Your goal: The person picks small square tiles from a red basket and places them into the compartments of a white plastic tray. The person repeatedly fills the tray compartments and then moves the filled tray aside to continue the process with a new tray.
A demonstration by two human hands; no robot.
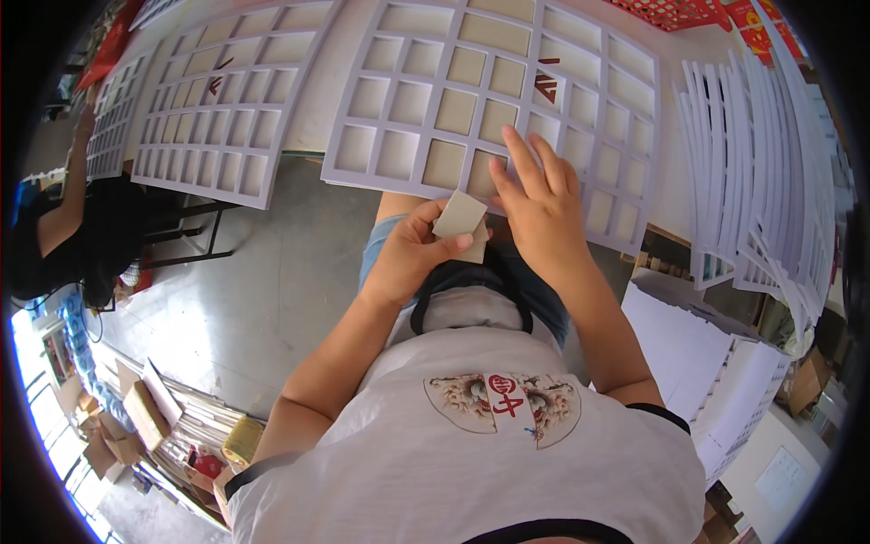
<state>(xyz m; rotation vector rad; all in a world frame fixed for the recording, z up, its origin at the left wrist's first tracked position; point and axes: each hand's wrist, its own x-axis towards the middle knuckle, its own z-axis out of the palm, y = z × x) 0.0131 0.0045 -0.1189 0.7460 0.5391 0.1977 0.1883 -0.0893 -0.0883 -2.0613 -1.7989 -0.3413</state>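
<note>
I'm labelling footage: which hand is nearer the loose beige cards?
Left: the left hand holds the loose beige cards; the right hand is to their right, over the white grid panel.

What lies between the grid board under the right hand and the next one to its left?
The head view shows a strip of white tabletop bordering that grid board, with grey floor past the tabletop's near edge.

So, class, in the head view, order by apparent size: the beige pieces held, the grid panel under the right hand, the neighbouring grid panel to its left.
1. Grid panel under the right hand
2. Neighbouring grid panel to its left
3. Beige pieces in the left hand
</note>
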